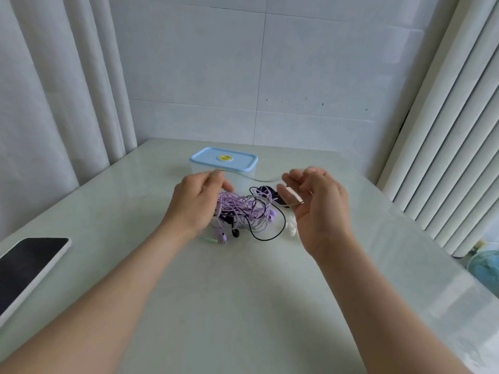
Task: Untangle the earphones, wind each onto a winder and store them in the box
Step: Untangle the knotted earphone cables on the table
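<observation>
A tangle of purple earphones [240,209] lies in the middle of the table, mixed with a black cable [270,234] and a dark winder [266,191]. My left hand [194,203] hovers over the tangle's left side and pinches a pale green cable [259,179] at its fingertips. That cable runs in a sagging line to my right hand [318,209], where the thumb holds a small pale winder [293,197] against the curled fingers. A green jack plug [216,241] and white earbuds [291,228] rest on the table. Behind the hands stands the clear box [244,175], its blue lid [224,159] on.
A dark-screened phone or tablet [27,263] lies at the table's left edge. A blue fan [484,267] stands off the table at the right. Curtains hang on both sides, and a tiled wall is behind the table [243,306].
</observation>
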A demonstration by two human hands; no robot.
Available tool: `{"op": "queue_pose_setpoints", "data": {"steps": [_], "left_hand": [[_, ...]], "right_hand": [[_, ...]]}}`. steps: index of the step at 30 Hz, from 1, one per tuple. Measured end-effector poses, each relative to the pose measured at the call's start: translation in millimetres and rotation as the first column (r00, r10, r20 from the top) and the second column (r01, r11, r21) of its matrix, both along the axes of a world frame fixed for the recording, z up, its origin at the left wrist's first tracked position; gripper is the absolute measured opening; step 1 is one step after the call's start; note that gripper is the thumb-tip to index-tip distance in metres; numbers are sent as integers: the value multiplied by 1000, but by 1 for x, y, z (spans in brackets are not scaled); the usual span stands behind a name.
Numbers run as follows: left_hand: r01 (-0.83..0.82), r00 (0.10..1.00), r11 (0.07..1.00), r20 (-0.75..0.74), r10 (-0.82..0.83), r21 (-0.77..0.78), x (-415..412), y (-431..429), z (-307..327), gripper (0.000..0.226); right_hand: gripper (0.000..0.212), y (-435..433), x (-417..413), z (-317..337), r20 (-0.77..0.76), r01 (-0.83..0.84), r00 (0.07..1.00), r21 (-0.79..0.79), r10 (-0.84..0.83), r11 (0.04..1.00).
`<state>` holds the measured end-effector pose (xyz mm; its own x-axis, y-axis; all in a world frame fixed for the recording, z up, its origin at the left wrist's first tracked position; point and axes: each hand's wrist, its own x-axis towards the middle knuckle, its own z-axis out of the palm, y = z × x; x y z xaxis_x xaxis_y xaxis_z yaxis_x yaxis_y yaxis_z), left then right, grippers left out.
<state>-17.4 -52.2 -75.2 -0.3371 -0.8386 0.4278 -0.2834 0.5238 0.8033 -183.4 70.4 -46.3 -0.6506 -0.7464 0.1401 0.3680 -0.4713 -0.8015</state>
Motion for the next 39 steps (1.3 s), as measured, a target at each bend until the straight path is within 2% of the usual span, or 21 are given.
{"op": "queue_pose_setpoints", "data": {"steps": [2,5,7,9,12,15,17,20,24,26,28,29,31,33,35,36,38,39], "left_hand": [[24,994,995,104,-14,-93,-1,3,-2,48],[53,949,941,309,56,-335,-5,7,-8,46],[71,914,908,391,107,-413,-6,8,-9,42],[99,915,899,394,86,-426,-5,8,-9,40],[165,905,868,423,56,-468,-5,12,-7,43],[209,893,864,450,22,-459,-5,17,-3,51],[216,887,860,461,25,-463,-5,16,-4,54],[210,886,862,463,32,-461,-5,11,-6,53],[152,911,859,407,70,-489,-5,6,-9,16],[136,917,866,393,74,-482,-3,4,-9,1],[128,913,879,401,77,-460,-1,1,-10,7],[122,910,886,407,80,-447,1,-1,-10,9],[109,905,894,415,92,-435,2,-4,-11,11],[87,903,893,414,117,-441,2,-5,-13,12],[61,904,890,403,142,-451,1,-6,-14,11],[49,905,886,396,156,-461,2,-7,-15,9],[15,905,884,383,187,-468,3,-9,-16,8],[2,905,888,378,193,-460,4,-10,-16,11]], "right_hand": [[16,-1,1,-2,-169,-27,985,2,27,1000],[41,1,8,-4,-292,-214,931,50,219,976],[44,4,15,-2,-307,-275,900,147,308,950],[31,6,22,1,-326,-224,894,271,308,936],[42,6,24,-1,-421,-64,874,400,245,914],[43,4,27,-8,-687,100,694,391,217,915],[34,2,27,-12,-749,150,626,387,215,910],[27,0,27,-15,-763,157,618,355,189,922],[19,-2,27,-12,-723,164,690,165,7,972],[18,-4,24,-7,-583,132,810,72,-66,989],[18,-3,19,0,-304,69,950,1,-66,998],[18,-1,17,4,-162,41,986,-29,-45,999],[20,5,15,10,15,-2,1000,-67,3,998],[20,7,14,13,91,8,996,-92,0,996],[18,8,11,13,56,83,995,-43,-80,996],[15,7,10,12,-28,148,989,-5,-148,989],[7,7,8,8,-286,307,913,18,-290,951],[9,8,9,6,-418,389,837,-1,-354,921]]}}
